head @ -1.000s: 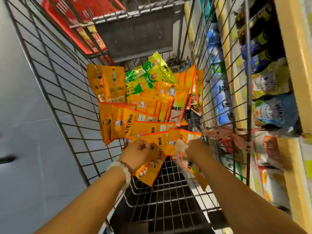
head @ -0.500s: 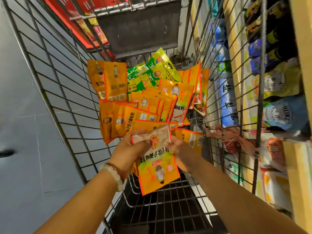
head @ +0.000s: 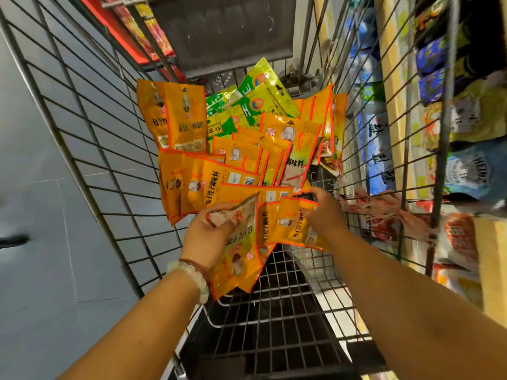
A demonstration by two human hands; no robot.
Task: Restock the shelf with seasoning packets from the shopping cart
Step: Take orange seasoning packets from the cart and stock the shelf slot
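- Nearest the camera, two bare forearms are stretched forward over the wire floor of the shopping cart [head: 274,305]; a pale bead bracelet [head: 192,278] is worn on the left wrist.
- A small stack of orange seasoning packets [head: 241,250] is gripped by the left hand [head: 208,237], thumb laid over the top corner, the stack hanging tilted above the cart's floor.
- Just to the right, another orange packet [head: 295,226] is pinched at its top edge by the curled fingers of the right hand [head: 323,212]; this packet is seen touching the held stack.
- Beyond the hands, a loose pile of orange packets [head: 208,185] is spread across the cart, overlapping one another.
- Further back, green packets [head: 258,102] are wedged between orange ones, and two upright orange packets [head: 175,116] are leaned at the far left of the pile.
- At the far end, the grey cart flap [head: 225,26] is seen above the pile.
- Through the cart's right wire wall, the shelf [head: 389,86] is seen, stocked with blue, green and white bags.
- To the left, grey floor tiles [head: 41,215] are seen through the wire side.
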